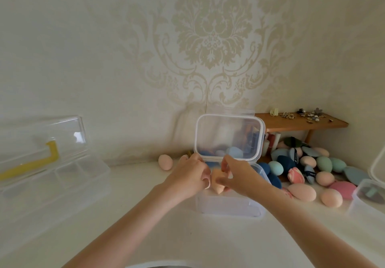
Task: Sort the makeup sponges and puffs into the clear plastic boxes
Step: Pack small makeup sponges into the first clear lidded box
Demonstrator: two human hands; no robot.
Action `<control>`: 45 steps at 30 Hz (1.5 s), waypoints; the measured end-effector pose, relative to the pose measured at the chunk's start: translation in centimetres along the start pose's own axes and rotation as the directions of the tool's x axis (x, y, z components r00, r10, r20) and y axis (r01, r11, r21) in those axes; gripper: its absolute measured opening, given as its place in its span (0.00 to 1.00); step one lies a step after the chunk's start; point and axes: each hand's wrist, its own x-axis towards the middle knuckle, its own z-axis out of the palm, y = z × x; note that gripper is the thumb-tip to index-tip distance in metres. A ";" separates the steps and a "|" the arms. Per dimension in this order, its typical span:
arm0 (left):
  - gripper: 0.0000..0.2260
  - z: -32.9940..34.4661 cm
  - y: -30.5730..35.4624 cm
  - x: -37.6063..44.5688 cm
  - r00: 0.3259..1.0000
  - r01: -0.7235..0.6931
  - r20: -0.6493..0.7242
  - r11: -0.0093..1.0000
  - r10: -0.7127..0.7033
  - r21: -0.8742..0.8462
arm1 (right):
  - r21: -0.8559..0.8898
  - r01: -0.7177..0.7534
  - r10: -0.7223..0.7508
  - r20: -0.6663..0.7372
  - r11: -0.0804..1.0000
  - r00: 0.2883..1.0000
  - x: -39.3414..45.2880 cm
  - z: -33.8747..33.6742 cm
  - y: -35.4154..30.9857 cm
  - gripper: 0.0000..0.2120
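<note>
Item 1, divided case [52, 169], far left: clear, lid raised, yellow handle. Its near end runs off the frame; you cannot tell from here what its compartments hold.

Item 2, centre box [229, 205]: clear, with its hinged lid [228, 136] standing upright behind your hands. Risk: a knock from either wrist could drop that lid onto your fingers or shift the box. Blue sponges show at the back, though whether they sit inside it or behind it is unclear.

Item 3, loose pile [312, 167], right of the box: pink, green and blue sponges and puffs, unsorted. The egg shapes will likely roll if you reach across them. One pink sponge [165, 162] lies apart on the left.

Item 4, second box [368, 199], right edge: cut off; contents are only a dark blur.

Item 5, your left hand [192, 175] and right hand [235, 174]: both curled over the centre box, pinching one peach wedge sponge [217, 184] between them. Risk: a soft wedge held by fingertips may spring out sideways on release. Your hands hide the box floor.
</note>
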 end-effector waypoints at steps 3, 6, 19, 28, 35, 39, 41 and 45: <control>0.12 -0.3 -0.3 -0.1 0.999 -0.032 -0.045 0.998 0.030 -0.050 | -0.247 0.045 -0.058 -0.045 0.968 0.997 0.0 0.2 -0.1 0.10; 0.11 -1.7 -2.6 0.7 0.935 0.003 -0.349 0.986 -0.062 -0.168 | -0.358 0.047 -0.079 -0.076 0.933 0.994 -0.3 0.0 -0.2 0.15; 0.12 -0.7 -8.3 0.5 0.851 0.246 -0.429 0.952 -0.302 -0.182 | -0.238 0.067 -0.075 -0.025 0.969 0.997 -0.1 -0.4 0.6 0.10; 0.10 -1.6 -0.5 -0.3 0.982 -0.128 -0.174 0.931 0.071 -0.343 | -0.599 0.373 -0.322 0.196 0.709 0.926 -0.4 -1.7 0.0 0.21; 0.08 -1.4 -0.3 0.2 0.986 -0.049 -0.165 0.953 -0.001 -0.300 | -0.068 0.001 0.005 0.086 0.998 0.996 -0.2 -2.3 1.2 0.15; 0.07 -1.2 0.2 0.1 0.988 -0.063 -0.151 0.965 0.025 -0.256 | 0.074 -0.161 0.148 0.160 0.984 0.976 0.8 -0.6 1.0 0.16; 0.07 -0.9 0.3 0.0 0.988 -0.091 -0.139 0.975 0.063 -0.204 | 0.035 -0.187 0.179 0.155 0.982 0.972 0.8 -0.2 0.6 0.15; 0.12 -0.2 0.3 0.0 0.975 -0.157 -0.175 0.981 0.135 -0.114 | -0.033 -0.103 0.101 -0.076 0.994 0.992 0.8 -0.1 0.6 0.09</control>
